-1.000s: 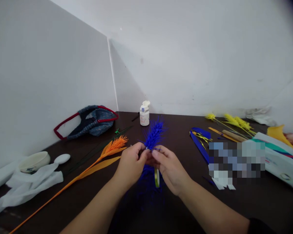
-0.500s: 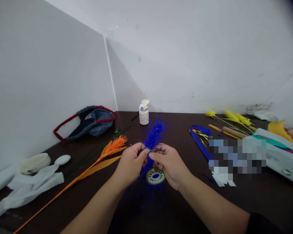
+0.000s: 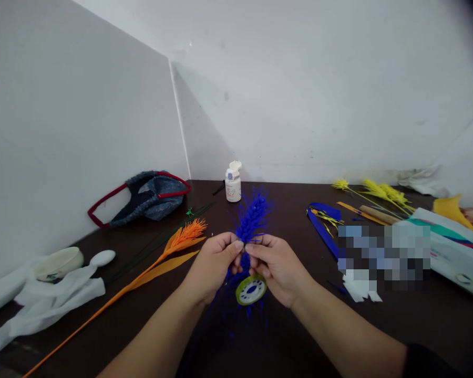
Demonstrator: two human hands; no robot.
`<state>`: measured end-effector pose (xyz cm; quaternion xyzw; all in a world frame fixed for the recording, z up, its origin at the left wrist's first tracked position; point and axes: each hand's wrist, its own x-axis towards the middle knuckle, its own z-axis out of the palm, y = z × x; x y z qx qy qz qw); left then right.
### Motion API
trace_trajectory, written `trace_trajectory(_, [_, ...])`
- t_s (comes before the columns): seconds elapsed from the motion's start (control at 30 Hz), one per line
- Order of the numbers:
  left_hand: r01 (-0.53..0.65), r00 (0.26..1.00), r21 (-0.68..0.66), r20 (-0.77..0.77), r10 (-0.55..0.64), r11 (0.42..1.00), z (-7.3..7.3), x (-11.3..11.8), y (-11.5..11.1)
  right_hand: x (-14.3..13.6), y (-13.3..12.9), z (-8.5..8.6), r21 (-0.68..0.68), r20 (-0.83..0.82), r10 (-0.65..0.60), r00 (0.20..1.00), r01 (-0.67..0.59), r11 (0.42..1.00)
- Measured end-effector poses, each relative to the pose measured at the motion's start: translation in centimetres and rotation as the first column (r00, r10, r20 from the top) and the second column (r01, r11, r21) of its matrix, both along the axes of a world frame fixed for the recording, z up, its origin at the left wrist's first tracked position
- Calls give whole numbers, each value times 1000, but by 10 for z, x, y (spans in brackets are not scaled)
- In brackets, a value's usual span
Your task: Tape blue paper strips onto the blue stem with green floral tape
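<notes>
A blue bristly artificial flower spike (image 3: pixel 251 215) stands up between my hands over the dark table (image 3: pixel 291 336). My left hand (image 3: pixel 213 265) pinches its stem from the left. My right hand (image 3: pixel 278 268) pinches the same spot from the right, fingertips nearly touching. Below my right hand hangs a yellow-green tape roll (image 3: pixel 251 290) with a white hub, and more blue bristles spread beneath the hands.
An orange flower spike (image 3: pixel 169 249) on a long stem lies to the left, beside white gloves (image 3: pixel 51 302) and a bowl (image 3: pixel 59 262). A blue bag (image 3: pixel 150 197) and a white bottle (image 3: pixel 233 182) stand at the back. Yellow spikes (image 3: pixel 378 191), blue ribbon (image 3: pixel 321 226) and boxes (image 3: pixel 445 252) fill the right.
The tape roll has turned from edge-on to face-on and swung lower under my right hand. My fingertips have closed in on the blue stem.
</notes>
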<state>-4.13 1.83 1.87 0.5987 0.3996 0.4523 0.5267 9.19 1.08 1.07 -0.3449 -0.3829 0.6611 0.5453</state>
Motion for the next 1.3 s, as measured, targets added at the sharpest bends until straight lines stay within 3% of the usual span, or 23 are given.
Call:
trace_trajectory(0.2, [120,971,-114,218,-93,986,-5,5,1,-1,-4,5,40,4,-57,998,57,998])
trace_trajectory(0.33, [86,985,-60,157,-76,995,-6,6,0,-5,-7,10,89,60,-120,991,115,989])
trace_trajectory(0.53, [111,991,44,77,-114,993,-6,5,-4,-7,-11,16,125,284,-249,926,222,967])
trace_trajectory(0.67, [106,994,-2,23,-106,994,-2,6,-4,-6,-13,18,109,343,-246,907,222,969])
trace_trajectory(0.73, [112,993,-21,29,-112,993,1,5,-4,-3,-13,18,126,339,-199,920,165,978])
trace_trajectory(0.83, [94,996,-14,9,-94,995,5,2,-5,4,-12,20,133,341,-33,939,-13,991])
trace_trajectory(1.0, [35,999,3,-27,-35,999,8,-2,-8,16,-13,26,115,483,187,856,-274,955])
trace_trajectory(1.2, [29,999,15,24,-30,999,14,-10,-6,30,-8,28,149,698,217,683,-434,889])
trace_trajectory(1.3, [66,997,15,49,-66,998,17,-16,-3,43,-5,31,111,704,258,662,-461,881])
